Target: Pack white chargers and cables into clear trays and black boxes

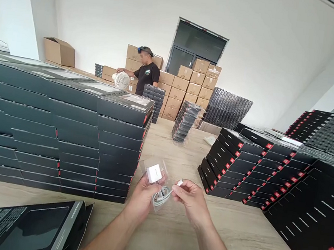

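My left hand (145, 193) grips a clear plastic blister tray (163, 166) with a white charger block (154, 173) in its upper part. In the tray's lower part lies a coiled white cable (161, 196). Just to the right, my right hand (190, 197) pinches the small white plug end (180, 182) of a cable between thumb and fingertips. Whether that end joins the coil is hard to see. At the lower left, a black box (32, 226) with a window and a raised end flap lies on the wooden table (153, 237).
Tall stacks of dark boxes (76, 142) wall off the left side. Black boxes with red corners (235, 162) are piled on the right. A wrapped stack (184, 123) stands ahead. Farther back, a co-worker (148, 74) holds a white roll-like thing (121, 80) near brown cartons (178, 92).
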Available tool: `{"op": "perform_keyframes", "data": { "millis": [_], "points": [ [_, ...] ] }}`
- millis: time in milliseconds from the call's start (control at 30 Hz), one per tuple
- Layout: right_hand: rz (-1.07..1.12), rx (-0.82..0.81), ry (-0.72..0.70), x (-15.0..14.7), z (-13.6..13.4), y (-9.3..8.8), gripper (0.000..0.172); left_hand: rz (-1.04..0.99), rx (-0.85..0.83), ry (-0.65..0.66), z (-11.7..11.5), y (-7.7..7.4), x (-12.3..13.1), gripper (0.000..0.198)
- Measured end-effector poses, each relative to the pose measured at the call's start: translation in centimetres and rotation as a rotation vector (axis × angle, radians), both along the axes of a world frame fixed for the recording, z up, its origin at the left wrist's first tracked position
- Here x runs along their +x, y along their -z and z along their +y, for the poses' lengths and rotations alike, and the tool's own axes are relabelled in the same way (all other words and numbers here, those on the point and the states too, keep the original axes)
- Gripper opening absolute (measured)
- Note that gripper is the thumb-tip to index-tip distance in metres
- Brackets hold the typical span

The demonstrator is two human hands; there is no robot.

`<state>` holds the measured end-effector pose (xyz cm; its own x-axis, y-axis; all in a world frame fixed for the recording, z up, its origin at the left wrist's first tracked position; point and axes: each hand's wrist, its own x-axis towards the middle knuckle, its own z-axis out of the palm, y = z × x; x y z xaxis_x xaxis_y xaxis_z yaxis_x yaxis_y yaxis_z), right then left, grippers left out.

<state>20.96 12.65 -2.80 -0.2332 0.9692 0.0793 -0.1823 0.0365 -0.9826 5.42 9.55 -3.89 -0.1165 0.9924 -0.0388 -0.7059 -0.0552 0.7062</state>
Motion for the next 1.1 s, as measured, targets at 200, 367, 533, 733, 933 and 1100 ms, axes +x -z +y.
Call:
{"op": "perform_keyframes", "data": {
  "millis": [200, 367, 533, 733, 933, 1100],
  "points": [
    [0.081, 0.06, 0.201, -2.2, -0.4, 1.1, 0.037, 0.073, 0.069, 0.124, -0.4, -0.4, 0.5, 0.051],
    [-0.321, 0.365, 0.224, -2.0, -0.8, 0.8, 0.018, 0.096, 0.066, 0.171, -0.9, -1.0, 0.4, 0.05],
    [-0.624, 0.572, 0.308, -1.4, -0.6, 0.8, 0.022, 0.066, 0.07, 0.147, -0.8, -0.9, 0.7, 0.048],
    [-0.713, 0.701, 0.355, -1.2, -0.5, 1.0, 0.023, 0.084, 0.061, 0.156, -0.7, -0.6, 0.8, 0.043],
    [-0.754, 0.828, 0.274, -0.9, 0.0, 1.3, 0.032, 0.031, 0.05, 0.214, -1.0, -0.9, 0.5, 0.05],
    [-0.835, 0.889, 0.327, -0.7, 0.2, 1.7, 0.03, -0.005, 0.028, 0.258, -1.1, -0.5, 0.4, 0.049]
  ]
}}
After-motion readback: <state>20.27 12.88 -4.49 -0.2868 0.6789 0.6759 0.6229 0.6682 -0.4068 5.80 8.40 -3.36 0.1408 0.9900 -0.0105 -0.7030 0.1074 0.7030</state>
